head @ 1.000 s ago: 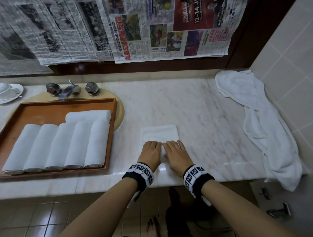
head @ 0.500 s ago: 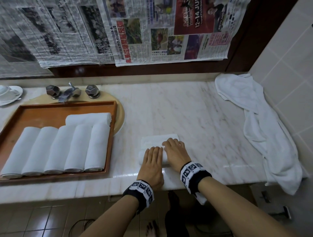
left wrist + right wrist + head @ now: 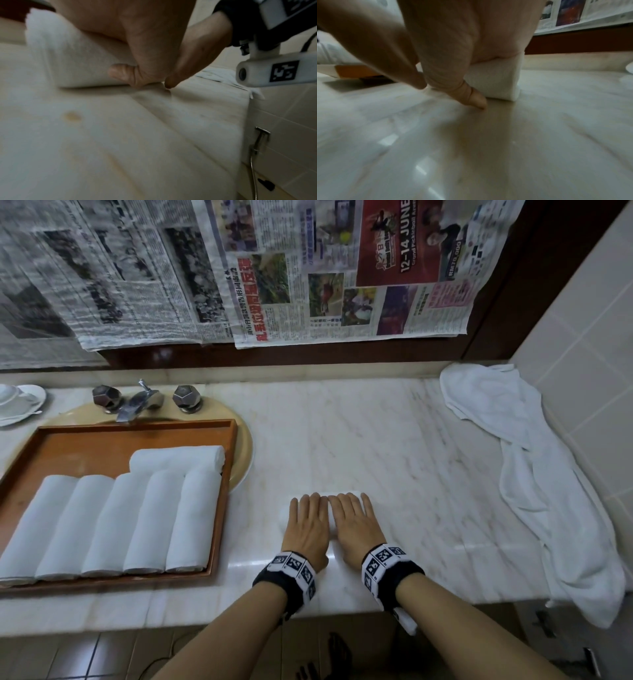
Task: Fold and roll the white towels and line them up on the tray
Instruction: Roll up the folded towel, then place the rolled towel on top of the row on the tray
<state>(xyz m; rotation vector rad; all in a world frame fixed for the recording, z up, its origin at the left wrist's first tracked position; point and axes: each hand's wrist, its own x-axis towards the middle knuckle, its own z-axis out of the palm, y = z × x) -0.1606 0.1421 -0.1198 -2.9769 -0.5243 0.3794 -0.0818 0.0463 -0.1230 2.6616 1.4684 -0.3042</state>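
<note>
A small white towel [image 3: 331, 495] lies rolled up on the marble counter [image 3: 394, 460], almost wholly under my two hands. My left hand [image 3: 306, 520] and right hand [image 3: 354, 517] lie flat side by side on top of the roll, fingers straight, pressing it down. The left wrist view shows the roll [image 3: 72, 65] under my palm. In the right wrist view its right end [image 3: 501, 79] sticks out past my hand. The wooden tray [image 3: 226, 501] at the left holds several rolled white towels [image 3: 144, 518] in a row, with one more roll [image 3: 176, 458] lying crosswise behind them.
A large loose white towel [image 3: 534, 474] drapes along the tiled right wall and over the counter's front edge. The tray sits over a beige sink [image 3: 245, 453] with a chrome tap [image 3: 137, 404]. A white cup and saucer [image 3: 17, 404] stand far left. Newspapers [image 3: 274, 268] cover the back wall.
Both hands have rolled the towel away from me; the flat part that showed ahead of my fingers is now wound into the roll.
</note>
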